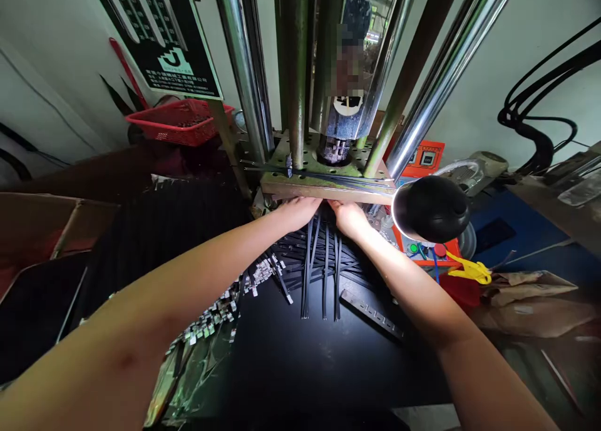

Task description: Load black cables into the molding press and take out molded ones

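Note:
Both of my arms reach forward to a press with a thick metal plate [328, 192] and shiny upright columns. My left hand [300, 213] is at the plate's front edge, its fingers hidden beneath it. Close beside it on the right, my right hand [350, 218] also has its fingers out of sight under the plate. Whether either hand grips something cannot be seen. Several long black flat strips [325, 274] run from below the hands toward me over the dark worktop [300, 362]. A pile of similar strips with shiny metal ends [263, 274] lies by my left forearm.
A perforated metal bar [370, 314] lies right of the strips. A black lamp head [432, 208] hangs near my right forearm, above a control box with a green button [413, 249] and a red button [440, 250]. Yellow pliers-like clamp [472, 269] sits beside it. A red basket [176, 130] stands back left.

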`<state>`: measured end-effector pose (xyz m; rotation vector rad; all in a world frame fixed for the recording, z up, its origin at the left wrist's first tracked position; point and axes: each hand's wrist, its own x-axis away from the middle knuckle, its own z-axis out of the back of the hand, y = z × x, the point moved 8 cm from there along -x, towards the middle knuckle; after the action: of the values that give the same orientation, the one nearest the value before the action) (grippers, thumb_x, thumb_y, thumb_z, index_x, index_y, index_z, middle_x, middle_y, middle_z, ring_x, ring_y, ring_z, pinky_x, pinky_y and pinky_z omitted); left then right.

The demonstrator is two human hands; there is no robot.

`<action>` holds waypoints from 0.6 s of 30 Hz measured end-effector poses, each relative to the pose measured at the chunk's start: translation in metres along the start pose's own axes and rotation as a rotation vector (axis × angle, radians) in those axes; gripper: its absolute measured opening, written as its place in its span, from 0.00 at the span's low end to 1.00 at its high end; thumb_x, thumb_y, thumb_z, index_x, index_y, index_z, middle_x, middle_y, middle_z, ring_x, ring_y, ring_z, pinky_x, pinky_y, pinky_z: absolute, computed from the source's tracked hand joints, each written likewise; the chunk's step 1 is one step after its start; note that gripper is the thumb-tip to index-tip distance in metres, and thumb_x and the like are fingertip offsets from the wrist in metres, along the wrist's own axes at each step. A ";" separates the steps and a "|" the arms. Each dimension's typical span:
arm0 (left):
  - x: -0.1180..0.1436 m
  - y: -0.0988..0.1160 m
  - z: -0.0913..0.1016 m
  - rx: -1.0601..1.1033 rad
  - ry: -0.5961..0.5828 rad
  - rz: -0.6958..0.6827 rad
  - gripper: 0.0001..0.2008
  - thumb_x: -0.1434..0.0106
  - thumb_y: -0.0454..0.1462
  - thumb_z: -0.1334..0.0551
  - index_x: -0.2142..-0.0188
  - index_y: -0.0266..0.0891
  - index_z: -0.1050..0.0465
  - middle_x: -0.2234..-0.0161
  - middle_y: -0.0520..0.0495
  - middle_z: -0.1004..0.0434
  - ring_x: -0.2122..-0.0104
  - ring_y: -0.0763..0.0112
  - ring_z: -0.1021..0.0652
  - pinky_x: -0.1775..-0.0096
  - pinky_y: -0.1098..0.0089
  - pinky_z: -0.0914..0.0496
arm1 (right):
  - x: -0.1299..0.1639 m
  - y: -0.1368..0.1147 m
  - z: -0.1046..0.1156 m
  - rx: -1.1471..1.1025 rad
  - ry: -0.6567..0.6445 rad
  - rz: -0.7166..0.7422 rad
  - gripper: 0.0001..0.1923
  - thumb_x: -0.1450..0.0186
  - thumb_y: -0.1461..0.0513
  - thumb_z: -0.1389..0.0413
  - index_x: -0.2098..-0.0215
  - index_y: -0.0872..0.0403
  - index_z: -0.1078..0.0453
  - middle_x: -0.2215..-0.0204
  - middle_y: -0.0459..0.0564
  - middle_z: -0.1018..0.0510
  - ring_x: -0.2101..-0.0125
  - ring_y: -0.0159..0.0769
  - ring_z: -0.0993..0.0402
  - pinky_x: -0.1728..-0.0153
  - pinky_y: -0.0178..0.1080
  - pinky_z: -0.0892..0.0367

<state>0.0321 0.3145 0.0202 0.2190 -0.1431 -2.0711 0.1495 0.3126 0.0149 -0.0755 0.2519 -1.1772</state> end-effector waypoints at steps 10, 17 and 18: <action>-0.008 0.015 -0.012 -0.074 -0.094 0.031 0.29 0.37 0.24 0.48 0.37 0.36 0.41 0.35 0.38 0.40 0.37 0.52 0.36 0.37 0.53 0.41 | -0.001 -0.010 0.000 0.023 -0.069 -0.105 0.26 0.31 0.69 0.58 0.36 0.56 0.37 0.37 0.57 0.35 0.40 0.51 0.38 0.42 0.53 0.38; 0.128 0.068 0.020 0.202 -0.167 -0.117 0.34 0.41 0.23 0.49 0.35 0.39 0.42 0.33 0.43 0.43 0.35 0.62 0.38 0.36 0.63 0.42 | 0.145 -0.056 0.035 -0.206 -0.265 0.019 0.28 0.35 0.72 0.57 0.41 0.49 0.30 0.51 0.50 0.21 0.53 0.39 0.24 0.47 0.44 0.32; 0.175 0.079 0.014 0.341 -0.296 -0.200 0.31 0.39 0.25 0.49 0.37 0.44 0.37 0.36 0.47 0.36 0.38 0.64 0.33 0.37 0.64 0.39 | 0.193 -0.064 0.028 -0.332 -0.397 0.101 0.26 0.35 0.70 0.54 0.43 0.45 0.28 0.53 0.49 0.20 0.54 0.38 0.23 0.48 0.42 0.31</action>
<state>0.0128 0.1237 0.0321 0.1349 -0.6818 -2.2602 0.1671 0.1079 0.0238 -0.5754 0.0965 -0.9868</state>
